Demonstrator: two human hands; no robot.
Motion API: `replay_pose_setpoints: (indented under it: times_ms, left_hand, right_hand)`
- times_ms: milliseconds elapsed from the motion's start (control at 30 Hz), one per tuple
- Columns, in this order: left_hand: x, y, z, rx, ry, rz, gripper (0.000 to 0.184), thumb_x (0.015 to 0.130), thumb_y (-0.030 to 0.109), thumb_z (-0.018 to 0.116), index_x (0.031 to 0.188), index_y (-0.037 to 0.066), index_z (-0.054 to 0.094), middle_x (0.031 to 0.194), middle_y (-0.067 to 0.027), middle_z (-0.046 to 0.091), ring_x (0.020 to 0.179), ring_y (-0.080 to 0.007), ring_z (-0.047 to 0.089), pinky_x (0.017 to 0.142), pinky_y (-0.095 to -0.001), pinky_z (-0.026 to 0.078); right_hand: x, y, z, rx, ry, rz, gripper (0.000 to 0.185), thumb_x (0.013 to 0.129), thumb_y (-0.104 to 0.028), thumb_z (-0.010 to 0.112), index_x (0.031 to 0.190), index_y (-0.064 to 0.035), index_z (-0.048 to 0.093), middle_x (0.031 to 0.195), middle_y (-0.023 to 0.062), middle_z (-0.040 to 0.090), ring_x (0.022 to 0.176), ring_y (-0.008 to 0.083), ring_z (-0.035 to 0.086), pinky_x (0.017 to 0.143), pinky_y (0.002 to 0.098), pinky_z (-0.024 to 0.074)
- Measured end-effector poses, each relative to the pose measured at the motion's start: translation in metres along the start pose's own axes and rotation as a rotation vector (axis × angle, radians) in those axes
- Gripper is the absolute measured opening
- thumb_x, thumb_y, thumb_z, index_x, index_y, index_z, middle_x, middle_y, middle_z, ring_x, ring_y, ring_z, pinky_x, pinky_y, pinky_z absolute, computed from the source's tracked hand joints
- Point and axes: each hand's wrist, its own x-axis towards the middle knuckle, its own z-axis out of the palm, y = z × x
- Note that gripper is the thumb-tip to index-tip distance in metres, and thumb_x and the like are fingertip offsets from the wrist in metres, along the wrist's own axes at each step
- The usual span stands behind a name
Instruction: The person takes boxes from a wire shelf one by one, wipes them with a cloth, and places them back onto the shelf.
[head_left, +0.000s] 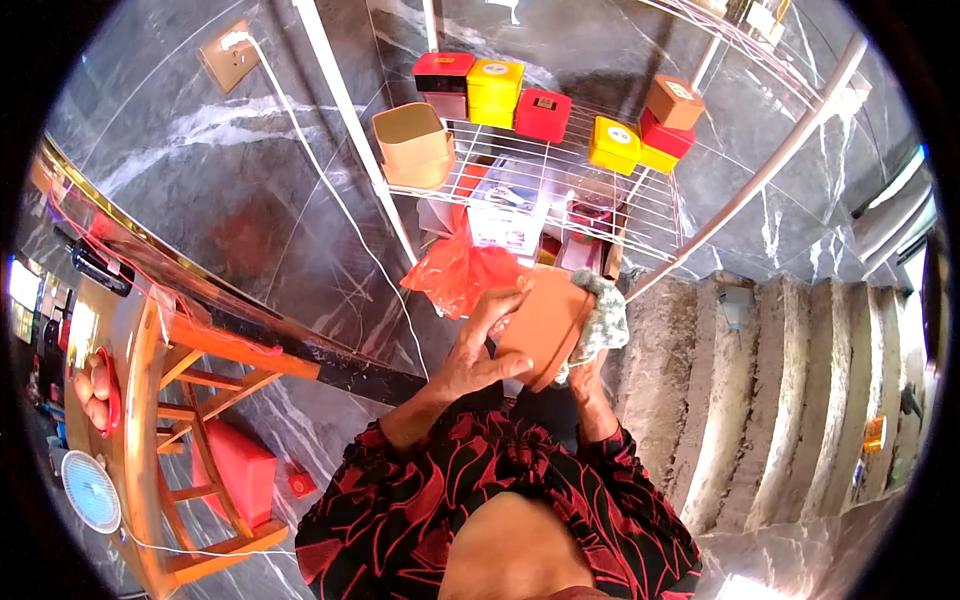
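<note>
An orange-brown box (540, 325) is held up in front of my chest. My left hand (472, 358) grips its left side, with the thumb lying across the near part. On the box's right side is a grey-and-white patterned cloth (604, 322), bunched in my right hand (590, 388). The cloth hides most of that hand's fingers and presses against the box's edge. Just beyond, a tan container (412, 145) with a hollow top sits on the left of the wire shelf (560, 160).
Red, yellow and brown boxes (495, 92) stand along the shelf. Below hangs a red plastic bag (460, 270) near a clear storage bin (508, 205). Rough concrete steps (730, 400) rise at right. A wooden stool (205, 470) and a white cable (340, 200) are at left.
</note>
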Motion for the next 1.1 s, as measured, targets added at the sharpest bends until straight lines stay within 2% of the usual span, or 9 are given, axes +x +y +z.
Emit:
replay_pose_setpoints:
  times_ms: [67,200,333,467,533,633,733,900,1100]
  left_hand:
    - [0.002,-0.004,0.004,0.05,-0.017,0.151,0.078,0.072,0.044,0.073,0.129,0.002,0.041,0.128,-0.0166,0.041,0.123,-0.0262,0.038,0.101,-0.04,0.031]
    - [-0.001,-0.002,0.015,-0.178,-0.125,0.074,0.106,0.069,0.053,0.073,0.139,0.004,0.009,0.135,-0.0181,0.027,0.13,-0.0283,0.027,0.106,-0.0428,0.023]
    - [-0.007,0.002,0.025,-0.195,-0.07,-0.005,0.104,0.071,0.052,0.071,0.139,0.003,0.009,0.135,-0.0186,0.028,0.129,-0.0277,0.027,0.105,-0.0418,0.023]
    - [-0.02,-0.01,0.041,-0.299,0.059,0.03,0.093,0.075,0.043,0.068,0.139,0.003,0.012,0.135,-0.0164,0.029,0.128,-0.0256,0.03,0.104,-0.0407,0.026]
    - [-0.021,-0.013,0.043,-0.413,0.13,0.019,0.089,0.076,0.038,0.067,0.139,0.003,0.015,0.134,-0.0154,0.031,0.126,-0.0249,0.032,0.104,-0.0401,0.027]
    - [-0.013,-0.003,0.037,-0.612,0.193,-0.007,0.078,0.076,0.028,0.064,0.138,0.006,0.021,0.129,-0.0122,0.041,0.119,-0.0234,0.043,0.1,-0.0371,0.035]
    - [-0.008,-0.004,0.03,-0.659,0.238,-0.007,0.074,0.077,0.029,0.063,0.136,0.005,0.024,0.128,-0.0126,0.042,0.117,-0.0238,0.045,0.098,-0.0372,0.038]
    - [0.0,0.022,0.015,-0.815,0.292,-0.164,0.065,0.081,0.034,0.058,0.132,0.004,0.031,0.12,-0.0148,0.049,0.107,-0.0243,0.054,0.09,-0.0382,0.046]
    - [-0.001,0.025,0.025,-0.638,0.233,-0.046,0.066,0.079,0.031,0.061,0.131,0.006,0.029,0.123,-0.0137,0.046,0.111,-0.0229,0.05,0.092,-0.0373,0.043]
  right_hand:
    - [-0.008,0.01,-0.001,0.132,-0.022,0.082,0.042,0.09,-0.035,0.05,0.111,0.0015,0.054,0.104,0.0105,0.057,0.095,0.019,0.056,0.083,0.0306,0.0456]
    - [-0.001,-0.006,-0.011,0.154,-0.184,0.266,0.049,0.091,-0.044,0.046,0.112,0.0005,0.053,0.109,0.0107,0.056,0.098,0.0184,0.055,0.086,0.032,0.044]
    - [0.01,0.008,-0.012,0.261,-0.224,0.247,0.057,0.09,-0.045,0.048,0.124,0.0009,0.045,0.124,0.0107,0.049,0.114,0.0181,0.046,0.098,0.032,0.0356]
    - [0.012,-0.01,-0.01,0.044,-0.259,0.124,0.063,0.088,-0.034,0.053,0.135,0.0017,0.033,0.133,0.0125,0.043,0.123,0.0212,0.041,0.104,0.0324,0.0302]
    - [0.004,-0.022,-0.008,-0.017,-0.354,0.12,0.067,0.086,-0.037,0.052,0.137,0.0016,0.03,0.139,0.0158,0.035,0.128,0.0257,0.033,0.106,0.0345,0.0257]
    - [-0.01,-0.028,-0.005,-0.078,-0.52,0.222,0.075,0.083,-0.039,0.053,0.139,0.0017,0.025,0.144,0.0201,0.025,0.134,0.032,0.025,0.108,0.0374,0.0207]
    - [-0.024,-0.034,-0.011,-0.145,-0.665,0.524,0.085,0.078,-0.039,0.059,0.141,0.0022,0.019,0.146,0.0229,0.02,0.135,0.0377,0.021,0.109,0.0397,0.0192]
    - [-0.053,-0.032,0.004,-0.387,-0.736,0.061,0.09,0.073,-0.032,0.065,0.141,0.0028,0.018,0.144,0.0249,0.021,0.132,0.0411,0.022,0.108,0.0415,0.0208]
    - [-0.041,-0.036,-0.001,-0.321,-0.693,0.01,0.088,0.073,-0.033,0.064,0.14,0.0026,0.02,0.143,0.0245,0.022,0.132,0.041,0.023,0.108,0.0419,0.0208]
